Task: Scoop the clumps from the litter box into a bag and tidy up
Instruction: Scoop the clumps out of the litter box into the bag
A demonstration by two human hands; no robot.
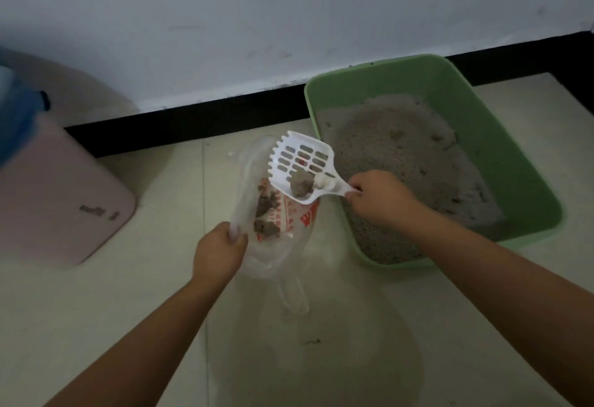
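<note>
Pink bin (61,194) well left of L hand (218,254). L hand grips edge of clear bag (273,255), clumps (265,213) inside just beyond it. R hand (377,197) grips white scoop (302,165) w/ a clump, held over bag. Green litter box (482,117) under and right of R hand.

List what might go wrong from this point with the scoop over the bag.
1. The clump sits at the handle end of the scoop, so tipping may drop it beside the bag onto the floor.
2. The left hand grips only one edge of the bag, so its mouth may sag shut.
3. The right hand holds the handle's tip; the scoop may wobble.
</note>
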